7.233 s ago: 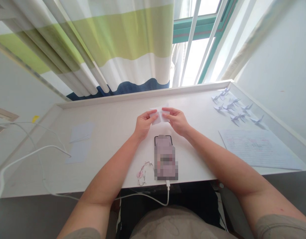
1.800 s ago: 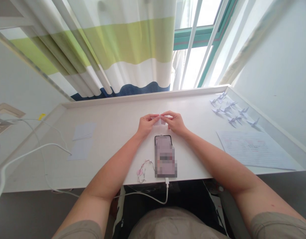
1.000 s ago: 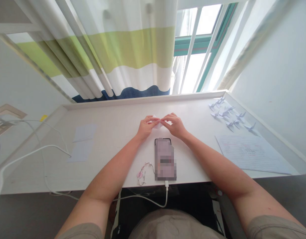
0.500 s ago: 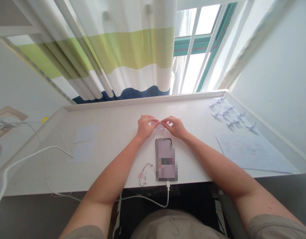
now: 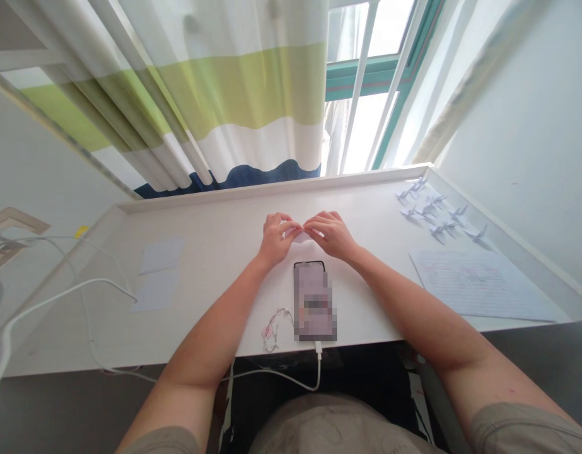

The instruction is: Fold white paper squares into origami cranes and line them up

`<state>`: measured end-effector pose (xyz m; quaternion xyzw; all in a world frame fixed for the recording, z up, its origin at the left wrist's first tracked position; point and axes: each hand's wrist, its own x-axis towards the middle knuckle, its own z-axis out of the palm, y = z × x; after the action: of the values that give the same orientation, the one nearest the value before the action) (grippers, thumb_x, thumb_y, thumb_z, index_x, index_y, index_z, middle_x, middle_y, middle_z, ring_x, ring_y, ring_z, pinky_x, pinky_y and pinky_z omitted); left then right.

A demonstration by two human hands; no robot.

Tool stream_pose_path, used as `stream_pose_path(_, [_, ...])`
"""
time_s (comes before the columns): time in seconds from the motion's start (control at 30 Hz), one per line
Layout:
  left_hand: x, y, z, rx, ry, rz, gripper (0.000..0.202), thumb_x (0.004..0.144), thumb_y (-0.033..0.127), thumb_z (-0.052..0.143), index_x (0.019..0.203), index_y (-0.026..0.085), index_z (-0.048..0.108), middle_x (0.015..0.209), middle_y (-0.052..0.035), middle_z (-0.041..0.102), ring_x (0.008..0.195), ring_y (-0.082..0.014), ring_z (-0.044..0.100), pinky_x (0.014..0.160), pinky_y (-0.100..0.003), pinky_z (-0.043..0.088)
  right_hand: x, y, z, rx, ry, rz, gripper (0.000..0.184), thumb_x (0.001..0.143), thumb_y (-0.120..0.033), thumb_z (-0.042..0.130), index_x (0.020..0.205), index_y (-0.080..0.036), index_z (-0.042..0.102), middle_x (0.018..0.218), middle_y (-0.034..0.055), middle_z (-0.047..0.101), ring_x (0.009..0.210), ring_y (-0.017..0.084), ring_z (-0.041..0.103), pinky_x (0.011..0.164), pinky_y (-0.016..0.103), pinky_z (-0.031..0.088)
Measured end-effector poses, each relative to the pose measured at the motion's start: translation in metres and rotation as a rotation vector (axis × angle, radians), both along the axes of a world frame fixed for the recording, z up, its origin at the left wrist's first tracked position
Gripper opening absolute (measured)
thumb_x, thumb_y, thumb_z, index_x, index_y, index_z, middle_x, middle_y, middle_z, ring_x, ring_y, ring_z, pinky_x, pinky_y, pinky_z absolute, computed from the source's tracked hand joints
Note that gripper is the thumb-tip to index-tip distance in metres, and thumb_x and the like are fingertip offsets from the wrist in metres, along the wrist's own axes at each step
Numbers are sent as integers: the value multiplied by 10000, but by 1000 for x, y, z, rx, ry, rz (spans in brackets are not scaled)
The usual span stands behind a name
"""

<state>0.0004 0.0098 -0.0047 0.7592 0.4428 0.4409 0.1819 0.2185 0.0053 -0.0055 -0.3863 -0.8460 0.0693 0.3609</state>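
Just beyond the phone, my left hand [image 5: 277, 239] and my right hand [image 5: 329, 232] meet with fingertips pinched together. Between them is a small piece of white paper [image 5: 301, 238], gripped from both sides and partly hidden by the fingers; its exact folds cannot be made out. Below the hands a smartphone [image 5: 313, 302] lies flat, its screen blurred out. A white cable plugs into its near end, and a beaded phone strap [image 5: 270, 329] rests at its left.
Several folded paper cranes [image 5: 432, 208] stand at the desk's right back corner. Nearer lies a stack of written sheets [image 5: 480, 287]. White paper pieces [image 5: 159, 274] lie on the left, close to a white cable [image 5: 73, 290]. A raised rim [image 5: 272, 190] borders the white desk.
My right hand's fingers have closed in over the paper and hide more of it. The hands stay in nearly the same place, while the view has shifted slightly.
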Motion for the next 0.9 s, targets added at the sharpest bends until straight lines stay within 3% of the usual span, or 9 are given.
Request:
stream_pose_path(0.13, [0,-1,2,-29,-75,12,74,949,360,816,919,308,859,1061,-74,683,1126,-290,568,1094,-498,456,-1,1,-3,-15,94,-13,228,1106,-342,576,1057,-278,789,1075,71,810,1019,280,676,957,457,486])
stream_pose_path(0.3, [-2,0,2,-33,-126,43,58,937,353,837,914,305,859,1068,-73,675,1138,-279,576,1104,-482,465,-1,3,-7,-54,277,-58,263,1097,-405,586,1235,-273,767,1060,99,737,1007,280,682,909,448,554])
stream_pose_path(0.5, [-3,2,2,-92,-203,67,99,923,405,847,910,310,868,1094,-91,667,1113,-272,584,891,-393,541,3,5,-8,-183,347,-153,425,1039,-604,646,1257,-262,773,969,74,725,767,219,656,770,410,581])
stream_pose_path(0.7, [-4,3,2,-93,-203,30,65,900,385,870,904,320,877,1116,-91,669,1107,-264,591,822,-363,540,0,3,-7,-318,480,-54,474,984,-675,686,1250,-299,798,966,52,816,855,244,725,889,468,604])
stream_pose_path(0.9, [-2,3,-1,-112,-241,-35,117,892,409,872,921,296,879,1137,-88,666,1052,-228,634,810,-333,547,-8,1,-7,-568,730,69,529,851,-714,814,1053,-225,815,757,20,758,713,196,697,715,387,578])
